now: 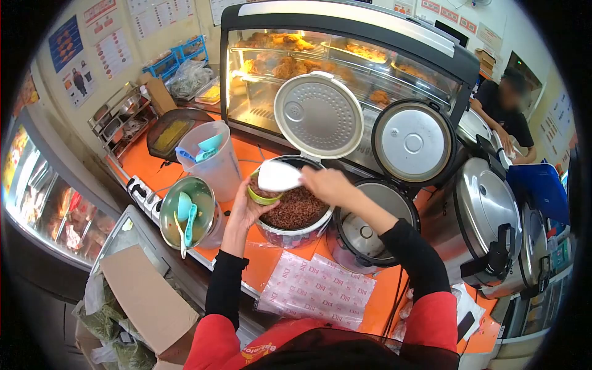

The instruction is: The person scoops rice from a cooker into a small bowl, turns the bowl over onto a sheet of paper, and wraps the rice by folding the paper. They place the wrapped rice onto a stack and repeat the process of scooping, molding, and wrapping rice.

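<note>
Head view: green bowl [264, 198] cupped in left grip [246, 207], beneath white paddle [279, 176] clasped in right grip [328, 186].

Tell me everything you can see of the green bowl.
The green bowl is round, perhaps plastic, with reddish-brown grains inside. The left hand holds it at the left side of the open cooker. A white paddle in the right hand hides part of it; whether the two touch, I cannot tell.
</note>
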Demonstrator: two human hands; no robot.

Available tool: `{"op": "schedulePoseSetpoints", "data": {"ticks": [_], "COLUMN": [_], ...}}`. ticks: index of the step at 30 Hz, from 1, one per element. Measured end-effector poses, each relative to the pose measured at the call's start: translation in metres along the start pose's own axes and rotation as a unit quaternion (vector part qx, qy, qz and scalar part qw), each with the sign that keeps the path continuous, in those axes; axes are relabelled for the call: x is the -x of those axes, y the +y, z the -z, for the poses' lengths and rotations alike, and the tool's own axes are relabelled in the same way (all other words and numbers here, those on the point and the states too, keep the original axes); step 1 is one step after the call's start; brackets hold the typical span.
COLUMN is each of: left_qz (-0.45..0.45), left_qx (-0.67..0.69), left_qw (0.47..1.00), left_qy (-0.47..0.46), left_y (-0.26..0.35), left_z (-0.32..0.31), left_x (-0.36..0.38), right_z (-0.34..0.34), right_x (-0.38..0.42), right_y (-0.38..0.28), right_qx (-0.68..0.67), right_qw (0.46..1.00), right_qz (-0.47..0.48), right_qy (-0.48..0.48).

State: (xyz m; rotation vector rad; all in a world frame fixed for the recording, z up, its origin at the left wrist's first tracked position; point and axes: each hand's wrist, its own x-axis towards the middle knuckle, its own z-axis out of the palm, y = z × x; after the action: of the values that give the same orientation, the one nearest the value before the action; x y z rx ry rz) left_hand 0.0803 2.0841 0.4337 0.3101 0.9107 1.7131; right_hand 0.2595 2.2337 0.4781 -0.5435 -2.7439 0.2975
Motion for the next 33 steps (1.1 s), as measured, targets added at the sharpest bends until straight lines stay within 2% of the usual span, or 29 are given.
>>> {"op": "schedulePoseSetpoints", "data": {"ticks": [3,7,12,16,19,20,23,24,27,29,30,31,32,33], "left_qz": [-0.077,-0.124,-0.133,-0.120,-0.118,-0.121,-0.113,-0.114,-0.125,-0.133,-0.140,-0.168,-0.206,-0.235], "left_qx": [0.037,0.067,0.081,0.056,0.028,0.019,0.009,0.004,-0.019,-0.029,0.000,0.001,-0.006,-0.012], "left_qw": [0.996,0.990,0.987,0.991,0.992,0.992,0.992,0.991,0.989,0.987,0.987,0.981,0.972,0.965], "left_qy": [-0.004,0.007,0.030,0.023,0.038,0.040,0.054,0.063,0.075,0.090,0.075,0.098,0.111,0.113], "left_y": [0.010,0.014,0.008,0.001,0.000,-0.001,-0.007,-0.009,-0.022,-0.034,-0.041,-0.045,-0.059,-0.075], "left_z": [0.021,0.022,0.017,0.033,0.027,0.025,0.019,0.012,-0.001,-0.012,-0.013,-0.021,0.008,0.037], "left_x": [0.010,0.022,0.034,0.034,0.032,0.027,0.008,0.003,-0.018,-0.032,-0.041,-0.044,-0.074,-0.107], "right_z": [0.023,-0.030,-0.073,-0.095,-0.078,-0.071,-0.047,-0.038,-0.011,0.000,-0.016,-0.035,-0.041,-0.041], "right_x": [-0.008,-0.010,-0.027,-0.032,-0.019,-0.012,0.001,0.003,0.004,0.002,0.000,0.007,0.014,0.018], "right_y": [0.014,0.029,0.007,0.032,0.043,0.041,0.036,0.034,0.007,-0.020,-0.031,-0.043,-0.066,-0.077], "right_qx": [0.015,0.125,0.018,-0.033,-0.106,-0.148,-0.216,-0.186,0.027,0.111,0.207,0.262,0.348,0.319], "right_qw": [0.995,0.980,0.982,0.977,0.971,0.968,0.947,0.957,0.981,0.983,0.974,0.957,0.932,0.942], "right_qz": [-0.087,-0.145,-0.179,-0.195,-0.196,-0.197,-0.235,-0.222,-0.132,-0.029,-0.006,0.062,0.064,0.066], "right_qy": [0.052,-0.052,-0.063,-0.077,-0.090,-0.057,-0.042,-0.019,0.139,0.144,0.096,0.109,0.082,0.075]}}
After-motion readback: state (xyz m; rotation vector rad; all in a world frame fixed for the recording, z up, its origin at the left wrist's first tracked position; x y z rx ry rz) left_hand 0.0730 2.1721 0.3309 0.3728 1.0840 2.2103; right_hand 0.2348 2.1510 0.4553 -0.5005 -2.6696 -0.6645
